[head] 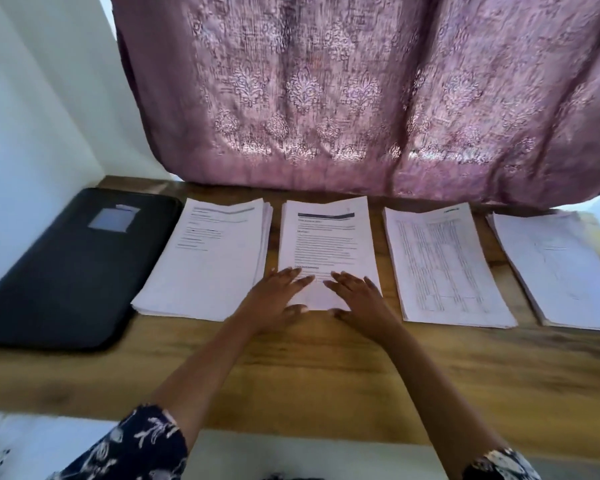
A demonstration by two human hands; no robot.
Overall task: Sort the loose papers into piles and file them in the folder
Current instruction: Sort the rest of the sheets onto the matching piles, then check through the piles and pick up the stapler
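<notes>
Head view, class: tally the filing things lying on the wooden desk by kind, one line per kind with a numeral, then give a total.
Paper piles: 4
Black folder: 1
Total: 5

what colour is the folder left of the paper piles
Black, with a pale rectangular label on its cover; the folder shows clearly in the head view.

The left hand (278, 299), reaching in from 7 o'clock, lies flat, its straight fingers pointing toward 1 o'clock. The right hand (359, 299), in from 5 o'clock, lies flat just beside it, fingers spread toward 11 o'clock.
</notes>
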